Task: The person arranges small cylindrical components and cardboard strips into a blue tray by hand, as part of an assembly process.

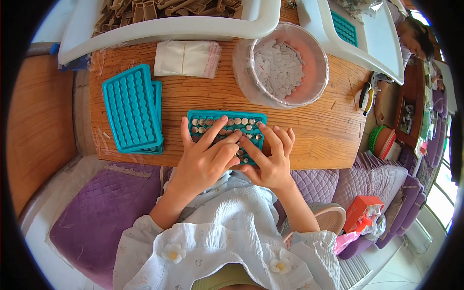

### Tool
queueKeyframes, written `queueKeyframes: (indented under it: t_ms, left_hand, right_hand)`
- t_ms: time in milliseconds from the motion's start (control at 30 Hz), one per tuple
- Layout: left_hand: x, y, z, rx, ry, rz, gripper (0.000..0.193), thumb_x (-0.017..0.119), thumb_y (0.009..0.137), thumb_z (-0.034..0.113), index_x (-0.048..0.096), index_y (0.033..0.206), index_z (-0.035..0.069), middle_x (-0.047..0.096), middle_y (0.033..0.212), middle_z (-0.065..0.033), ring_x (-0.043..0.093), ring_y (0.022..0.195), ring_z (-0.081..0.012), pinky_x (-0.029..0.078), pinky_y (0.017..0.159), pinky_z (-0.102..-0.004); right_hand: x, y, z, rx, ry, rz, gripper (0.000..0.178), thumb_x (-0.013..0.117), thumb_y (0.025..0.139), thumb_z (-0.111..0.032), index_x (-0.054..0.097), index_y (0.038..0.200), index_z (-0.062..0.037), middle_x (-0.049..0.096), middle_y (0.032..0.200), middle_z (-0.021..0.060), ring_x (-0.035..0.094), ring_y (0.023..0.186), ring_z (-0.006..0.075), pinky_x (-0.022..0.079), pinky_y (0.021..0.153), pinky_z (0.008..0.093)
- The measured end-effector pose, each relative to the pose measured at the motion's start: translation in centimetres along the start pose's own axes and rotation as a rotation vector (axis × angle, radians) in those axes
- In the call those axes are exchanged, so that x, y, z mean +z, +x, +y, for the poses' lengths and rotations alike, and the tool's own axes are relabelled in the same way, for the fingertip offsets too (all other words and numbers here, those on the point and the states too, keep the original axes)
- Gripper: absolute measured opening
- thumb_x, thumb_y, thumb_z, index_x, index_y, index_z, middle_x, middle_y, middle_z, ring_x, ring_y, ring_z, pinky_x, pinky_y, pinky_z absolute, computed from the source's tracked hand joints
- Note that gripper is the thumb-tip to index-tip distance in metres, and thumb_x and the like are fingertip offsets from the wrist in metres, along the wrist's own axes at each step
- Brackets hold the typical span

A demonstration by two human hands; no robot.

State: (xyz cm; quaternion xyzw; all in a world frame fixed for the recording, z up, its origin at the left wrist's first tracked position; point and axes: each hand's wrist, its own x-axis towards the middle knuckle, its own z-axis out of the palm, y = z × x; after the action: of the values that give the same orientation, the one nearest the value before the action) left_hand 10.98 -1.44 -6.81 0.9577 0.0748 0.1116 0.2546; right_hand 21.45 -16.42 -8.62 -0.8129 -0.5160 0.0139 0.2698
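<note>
My two hands, left hand (205, 157) and right hand (268, 159), press flat and open on one teal plastic tray (227, 122) of small silver discs; two stacked teal trays (131, 110) lie beside on the wooden table (314, 130).

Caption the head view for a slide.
Both hands, left and right, press small round pieces into a teal grid tray on a wooden table.

Matt teal plastic tray (226, 117) holds shiny metal discs (240, 122) on a grainy, varnished wooden table (314, 130)
</note>
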Motion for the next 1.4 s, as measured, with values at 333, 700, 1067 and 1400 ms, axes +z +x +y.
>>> queueKeyframes:
  t_ms: [333,700,1067,1400]
  left_hand:
    - [-0.1,0.1,-0.1,-0.009,-0.059,0.008,0.019,0.059,0.08,0.029,0.048,0.081,0.013,0.061,0.103,0.0029,0.045,0.117,-0.0211,0.008,0.098,-0.064]
    - [0.4,0.4,0.3,0.014,-0.035,0.012,0.019,0.059,0.079,0.029,0.05,0.082,0.012,0.062,0.102,0.0027,0.045,0.117,-0.0212,0.009,0.097,-0.0661]
    - [0.2,0.5,0.7,0.04,-0.068,-0.006,0.02,0.06,0.079,0.029,0.049,0.08,0.012,0.062,0.1,0.0024,0.045,0.116,-0.0216,0.009,0.097,-0.0664]
    - [0.7,0.8,1.3,0.066,-0.056,-0.027,0.021,0.057,0.081,0.031,0.049,0.08,0.012,0.062,0.101,0.0012,0.046,0.116,-0.0226,0.009,0.097,-0.0659]
  right_hand:
    - [-0.1,0.2,0.0,0.028,-0.024,-0.039,0.043,0.05,0.08,-0.049,0.061,0.108,-0.0186,0.045,0.122,0.0108,0.039,0.108,0.0298,0.02,0.099,0.049]
    - [0.2,0.1,0.4,0.092,0.0,0.034,0.04,0.049,0.082,-0.045,0.062,0.106,-0.0156,0.043,0.124,0.013,0.038,0.11,0.031,0.025,0.096,0.0486]
    - [-0.1,-0.8,0.8,0.062,0.072,0.233,0.03,0.055,0.079,-0.028,0.065,0.098,-0.0061,0.052,0.108,0.0139,0.05,0.095,0.0293,0.034,0.09,0.0433]
    - [-0.2,-0.3,0.9,0.059,0.02,0.161,0.031,0.059,0.075,-0.027,0.065,0.099,-0.0076,0.053,0.108,0.0109,0.051,0.096,0.0272,0.035,0.089,0.0441]
